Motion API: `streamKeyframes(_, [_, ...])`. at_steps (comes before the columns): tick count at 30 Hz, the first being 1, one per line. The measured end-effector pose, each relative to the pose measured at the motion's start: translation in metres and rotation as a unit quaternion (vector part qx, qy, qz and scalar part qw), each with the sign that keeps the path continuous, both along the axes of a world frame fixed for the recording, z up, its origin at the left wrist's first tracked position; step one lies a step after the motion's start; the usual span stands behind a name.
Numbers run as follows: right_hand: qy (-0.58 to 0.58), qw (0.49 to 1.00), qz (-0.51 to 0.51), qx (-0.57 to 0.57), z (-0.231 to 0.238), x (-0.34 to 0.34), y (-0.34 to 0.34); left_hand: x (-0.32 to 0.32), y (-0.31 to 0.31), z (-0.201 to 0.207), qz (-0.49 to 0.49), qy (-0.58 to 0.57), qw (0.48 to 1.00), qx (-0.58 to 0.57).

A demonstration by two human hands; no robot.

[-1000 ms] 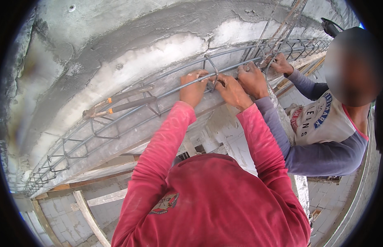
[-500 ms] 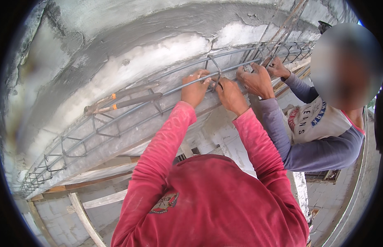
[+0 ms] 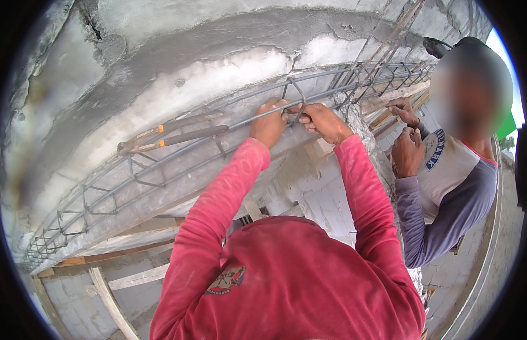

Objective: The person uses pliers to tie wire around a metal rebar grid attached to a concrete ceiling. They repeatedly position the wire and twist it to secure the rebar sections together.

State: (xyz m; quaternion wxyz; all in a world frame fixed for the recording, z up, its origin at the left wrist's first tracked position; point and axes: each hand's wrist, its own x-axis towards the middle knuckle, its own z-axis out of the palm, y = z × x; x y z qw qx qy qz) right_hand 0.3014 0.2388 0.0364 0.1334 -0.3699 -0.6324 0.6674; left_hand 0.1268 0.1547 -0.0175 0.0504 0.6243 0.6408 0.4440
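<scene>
A long cage of reinforcing bars with bent stirrups runs along the rough concrete wall. My left hand is closed around the front bar, its fingers partly hidden behind it, just left of a stirrup. On the stirrup's other side my right hand is closed in a pinch, thumb and fingers close to where stirrup and bar cross. Whatever lies between those fingertips is too small to make out. Long-handled cutters with dark grips and orange bands rest on the cage to the left.
A co-worker stands at the right, both hands raised and off the bars. Thin steel rods slant up past the cage. Wooden planks lie below at the lower left. Fresh grey mortar covers part of the wall.
My right hand has shifted slightly right and turned, its fingers now pointing left at the stirrup. The co-worker's hands have come off the cage and drawn back right. My left hand stays at the bar.
</scene>
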Motion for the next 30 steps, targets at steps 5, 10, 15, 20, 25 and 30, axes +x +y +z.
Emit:
streamKeyframes(5, [0.042, 0.998, 0.006, -0.037, 0.006, 0.002, -0.007, -0.005, 0.003, 0.005, -0.003, 0.005, 1.0, -0.012])
streamKeyframes(10, [0.062, 0.991, -0.023, -0.116, -0.008, -0.002, 0.016, -0.005, 0.003, 0.014, -0.008, 0.005, 1.0, -0.022])
streamKeyframes(15, [0.025, 0.998, 0.042, 0.035, -0.013, 0.006, 0.011, -0.005, 0.002, 0.009, 0.001, -0.004, 1.0, -0.014])
streamKeyframes(20, [-0.035, 0.857, 0.0, 0.514, -0.029, 0.003, -0.006, 0.001, 0.001, 0.009, 0.033, 0.01, 0.999, -0.019])
streamKeyframes(25, [-0.042, 0.74, -0.004, 0.671, -0.054, -0.008, 0.023, 0.003, 0.004, 0.01, 0.048, 0.027, 0.998, -0.033])
streamKeyframes(30, [-0.075, 0.713, 0.043, 0.696, -0.048, -0.003, 0.026, 0.0, 0.005, 0.007, 0.034, -0.019, 0.999, -0.027])
